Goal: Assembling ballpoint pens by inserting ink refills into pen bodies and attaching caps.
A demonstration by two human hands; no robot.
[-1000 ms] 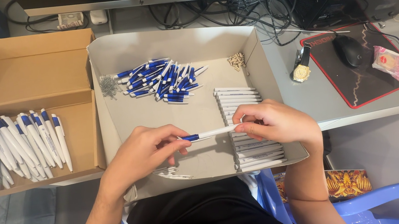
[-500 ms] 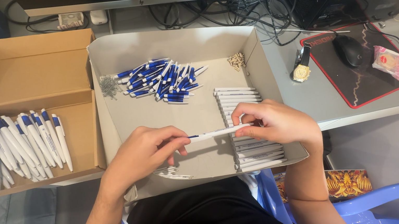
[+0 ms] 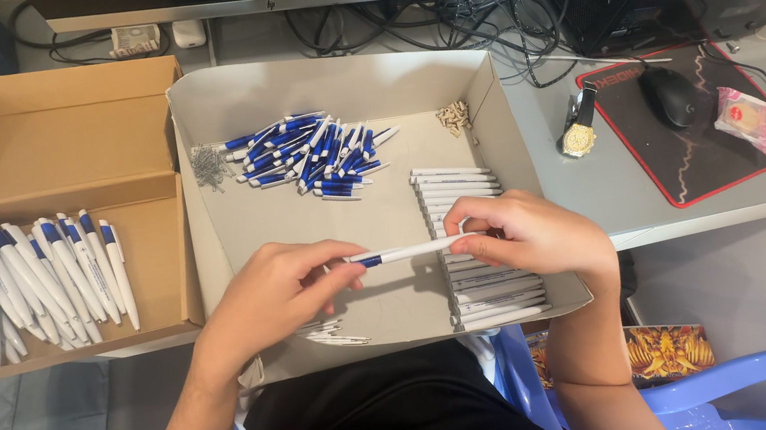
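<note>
We have both hands over the grey cardboard tray [image 3: 338, 85] on our lap, and between them a single white pen [image 3: 419, 250] lies level, crosswise to us. Our left hand [image 3: 278, 291] pinches the end with the blue section, thumb and fingertips closed round it; our right hand [image 3: 528, 234] grips the white end the same way, fingers curled over the barrel. So both hands are closed on the one pen, holding it just above the tray floor, near the front edge.

Under our right hand runs a neat stack of white barrels [image 3: 472, 232], laid side by side in a column along the tray's right side. At the back of the tray sits a loose heap of blue-and-white pen parts [image 3: 313, 155], with a small tangle of metal springs [image 3: 211, 165] just left of it and a little pile of tan bits [image 3: 454, 116] off to the right. A few more white pieces [image 3: 330, 332] peek out below our left hand; we cannot tell what they are.

To the left, an open brown cardboard box [image 3: 39, 145] holds a row of finished white pens with blue tops [image 3: 34, 282], leaning together. On the worktop [image 3: 604, 202] to the right we see a wristwatch [image 3: 581, 130], a black mouse [image 3: 667, 95] on a red-edged mat [image 3: 759, 159], and a small pink packet [image 3: 746, 118].
</note>
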